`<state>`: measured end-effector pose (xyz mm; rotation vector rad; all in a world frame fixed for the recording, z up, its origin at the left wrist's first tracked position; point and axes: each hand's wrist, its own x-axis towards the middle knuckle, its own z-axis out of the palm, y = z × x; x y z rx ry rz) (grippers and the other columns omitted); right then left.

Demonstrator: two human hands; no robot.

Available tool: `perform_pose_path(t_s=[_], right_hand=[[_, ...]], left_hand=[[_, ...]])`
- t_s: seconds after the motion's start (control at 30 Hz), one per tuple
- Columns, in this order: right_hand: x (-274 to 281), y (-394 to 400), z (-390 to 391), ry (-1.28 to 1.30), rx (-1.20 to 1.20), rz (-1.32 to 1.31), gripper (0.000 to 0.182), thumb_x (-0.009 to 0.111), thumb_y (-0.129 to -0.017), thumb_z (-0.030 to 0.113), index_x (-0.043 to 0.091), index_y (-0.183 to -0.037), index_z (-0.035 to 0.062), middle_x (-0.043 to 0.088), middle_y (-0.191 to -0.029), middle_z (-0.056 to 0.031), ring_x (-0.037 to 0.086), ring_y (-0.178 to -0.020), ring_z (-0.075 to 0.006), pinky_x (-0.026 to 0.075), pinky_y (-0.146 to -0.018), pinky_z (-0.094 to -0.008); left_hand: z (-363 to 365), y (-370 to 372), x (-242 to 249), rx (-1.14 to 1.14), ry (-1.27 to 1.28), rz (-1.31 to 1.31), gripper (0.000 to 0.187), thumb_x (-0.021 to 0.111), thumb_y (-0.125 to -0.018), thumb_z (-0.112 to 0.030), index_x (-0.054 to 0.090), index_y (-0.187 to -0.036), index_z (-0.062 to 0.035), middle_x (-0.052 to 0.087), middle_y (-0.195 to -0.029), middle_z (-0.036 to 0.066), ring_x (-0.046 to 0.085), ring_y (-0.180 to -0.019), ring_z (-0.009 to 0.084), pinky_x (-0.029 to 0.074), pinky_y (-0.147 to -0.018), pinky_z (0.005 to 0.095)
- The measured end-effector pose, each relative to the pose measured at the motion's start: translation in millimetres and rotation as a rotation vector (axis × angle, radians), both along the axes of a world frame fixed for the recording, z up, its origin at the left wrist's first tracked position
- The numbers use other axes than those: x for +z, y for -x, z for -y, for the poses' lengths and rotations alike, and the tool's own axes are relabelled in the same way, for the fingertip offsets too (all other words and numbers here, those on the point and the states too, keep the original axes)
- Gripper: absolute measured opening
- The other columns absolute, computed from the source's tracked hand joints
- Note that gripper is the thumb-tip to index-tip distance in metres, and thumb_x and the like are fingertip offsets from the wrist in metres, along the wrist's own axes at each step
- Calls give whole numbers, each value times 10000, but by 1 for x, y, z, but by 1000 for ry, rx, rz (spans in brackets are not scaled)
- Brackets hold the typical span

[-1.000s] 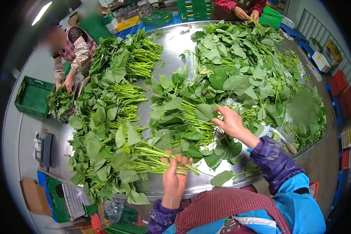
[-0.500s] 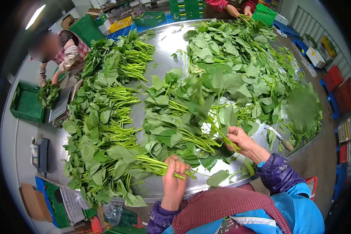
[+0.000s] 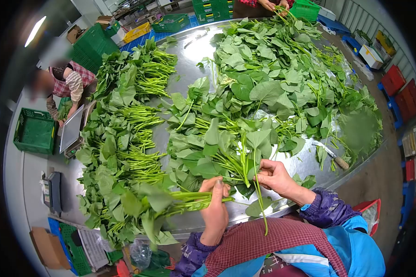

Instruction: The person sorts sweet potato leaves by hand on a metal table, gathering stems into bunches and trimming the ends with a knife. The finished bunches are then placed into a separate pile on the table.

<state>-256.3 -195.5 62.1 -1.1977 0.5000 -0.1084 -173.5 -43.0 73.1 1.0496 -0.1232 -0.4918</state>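
My left hand (image 3: 215,208) is closed around a bunch of leafy green stems (image 3: 185,199), whose leaves point left. In my right hand (image 3: 279,179) a single long leafy stem (image 3: 261,207) is pinched; its cut end hangs down over my apron and its leaf is at the top. Between and beyond my hands lies a loose heap of leafy greens (image 3: 203,157) on the metal table (image 3: 182,90). Bunches with aligned stems (image 3: 143,161) form a column along the left side.
A large pile of greens (image 3: 272,78) covers the far right of the table. At right lies a curved knife (image 3: 332,155) with a wooden handle. A co-worker (image 3: 71,85) leans by a scale (image 3: 72,129) and a green crate (image 3: 35,130). Another person's hands (image 3: 275,5) hold stems at the back.
My right hand has lowered slightly and moved left, and the stem in it now hangs upright near my left hand. The left hand's bunch has shifted slightly. The co-worker at left has moved the greens lower.
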Motion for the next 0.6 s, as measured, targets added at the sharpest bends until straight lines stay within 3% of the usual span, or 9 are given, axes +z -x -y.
perform_pose_path(t_s=[0.1, 0.17, 0.2, 0.33, 0.47, 0.53, 0.6], right_hand=[[-21, 2, -1, 209, -4, 33, 144, 624, -770, 73, 490, -779, 21, 455, -550, 23, 419, -461, -47, 309, -418, -206], [-9, 0, -4, 928, 59, 196, 163, 639, -725, 66, 508, -813, 23, 473, -612, -42, 485, -489, -125, 355, -434, -255], [-9, -1, -6, 1095, 50, 310, 186, 636, -698, 73, 527, -843, 36, 487, -716, -85, 540, -552, -214, 419, -460, -307], [-10, 4, -11, 1304, 181, 262, 183, 624, -708, 89, 539, -868, 64, 506, -800, -62, 569, -617, -244, 477, -483, -330], [-18, 7, -7, 1317, 214, 268, 170, 624, -709, 85, 542, -855, 59, 513, -789, -64, 570, -617, -234, 477, -487, -313], [-19, 12, 6, 1216, 125, 293, 154, 624, -711, 80, 542, -838, 48, 517, -773, -75, 568, -639, -233, 479, -530, -306], [-18, 27, 31, 1139, 29, 225, 147, 610, -714, 39, 548, -848, 29, 540, -778, -94, 567, -709, -247, 473, -623, -309]], left_hand=[[-1, -2, 0, -68, -83, 153, 139, 504, -861, -58, 522, -964, 33, 493, -807, 50, 464, -645, 109, 439, -708, 295], [4, -5, -4, -211, -232, 66, 213, 534, -845, -59, 529, -1031, 46, 533, -834, 59, 517, -689, 107, 442, -658, 240], [6, -5, -11, -235, -243, -26, 266, 553, -835, -58, 511, -1077, 42, 557, -881, 65, 528, -724, 93, 442, -654, 220], [1, -1, -37, -327, -263, -31, 305, 569, -823, -52, 495, -1110, 14, 567, -877, 49, 533, -743, 94, 451, -663, 221], [-1, 2, -38, -317, -259, -47, 305, 564, -819, -36, 486, -1111, -1, 554, -911, 46, 536, -778, 106, 461, -677, 236], [-8, 0, -41, -229, -57, -325, 341, 542, -816, 2, 440, -1141, -10, 531, -941, 55, 537, -798, 134, 469, -711, 273], [-17, -4, -44, -210, 38, -350, 357, 534, -816, 14, 414, -1151, -14, 521, -943, 64, 535, -798, 147, 468, -730, 293]])
